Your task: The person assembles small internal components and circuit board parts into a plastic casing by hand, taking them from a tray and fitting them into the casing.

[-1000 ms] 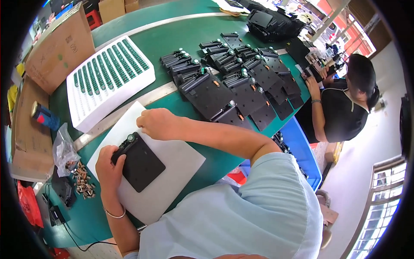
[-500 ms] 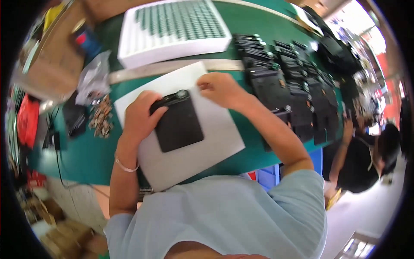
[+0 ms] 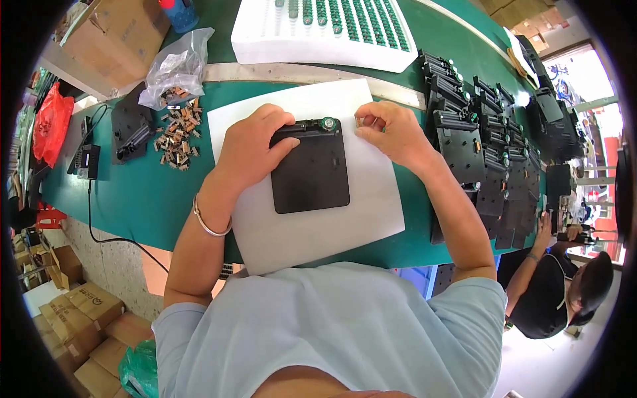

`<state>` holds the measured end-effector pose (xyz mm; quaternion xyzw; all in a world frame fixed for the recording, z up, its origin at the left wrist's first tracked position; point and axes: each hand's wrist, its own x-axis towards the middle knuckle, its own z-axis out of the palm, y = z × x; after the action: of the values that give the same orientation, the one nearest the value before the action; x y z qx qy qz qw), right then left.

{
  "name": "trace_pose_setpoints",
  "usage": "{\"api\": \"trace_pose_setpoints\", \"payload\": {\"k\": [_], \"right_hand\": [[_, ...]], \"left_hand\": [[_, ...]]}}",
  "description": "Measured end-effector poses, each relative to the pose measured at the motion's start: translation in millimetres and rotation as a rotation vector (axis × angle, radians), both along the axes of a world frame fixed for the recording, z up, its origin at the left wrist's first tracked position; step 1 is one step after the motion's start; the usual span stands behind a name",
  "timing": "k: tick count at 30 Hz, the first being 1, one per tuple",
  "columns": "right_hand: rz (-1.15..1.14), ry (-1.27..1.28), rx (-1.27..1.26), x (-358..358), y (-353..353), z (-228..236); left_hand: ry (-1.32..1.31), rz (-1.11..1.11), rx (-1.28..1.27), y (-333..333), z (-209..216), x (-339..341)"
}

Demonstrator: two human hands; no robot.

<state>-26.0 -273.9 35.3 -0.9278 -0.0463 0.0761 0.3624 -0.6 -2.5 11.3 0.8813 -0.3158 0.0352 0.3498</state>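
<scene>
A flat black plastic panel (image 3: 310, 174) lies on a white sheet (image 3: 318, 235) in front of me. Along its far edge runs a black bar, ending at the right in a round green-and-silver part (image 3: 328, 123). My left hand (image 3: 255, 147) is closed on the panel's far left corner, thumb on top and fingers over the bar. Just right of the panel, apart from it, my right hand (image 3: 390, 132) has thumb and fingertips pinched together. Whatever small thing sits between those fingertips is too small to name.
Stacked black panels (image 3: 488, 152) cover the right side. A white foam tray (image 3: 325, 50) of green parts stands at the back. Left are a pile of small copper-coloured pieces (image 3: 178, 136), a plastic bag (image 3: 176, 69) and another panel (image 3: 131, 129). A co-worker (image 3: 554, 292) sits at right.
My view has shifted, so the bench appears turned and moved. The panel looks straighter to me. My left hand keeps its hold, and my right hand stays pinched beside the panel.
</scene>
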Motion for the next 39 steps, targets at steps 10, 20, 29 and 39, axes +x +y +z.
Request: {"api": "trace_pose_setpoints", "payload": {"k": [10, 20, 29, 39], "right_hand": [[-0.034, -0.081, -0.028, -0.6, 3.2, -4.9], [-0.017, -0.146, -0.085, -0.6, 5.7, -8.4], [-0.013, -0.232, -0.126, -3.7, 9.2, -8.9], [0.028, 0.08, 0.348, -28.9, 15.4, 0.8]], "left_hand": [[-0.041, -0.011, 0.017, 1.2, -3.0, 1.0], [-0.045, -0.017, 0.007, 0.8, -2.4, 0.7], [-0.046, -0.014, 0.014, 1.0, -2.8, 0.1], [-0.079, -0.007, 0.02, 0.9, -8.5, 1.5]]}}
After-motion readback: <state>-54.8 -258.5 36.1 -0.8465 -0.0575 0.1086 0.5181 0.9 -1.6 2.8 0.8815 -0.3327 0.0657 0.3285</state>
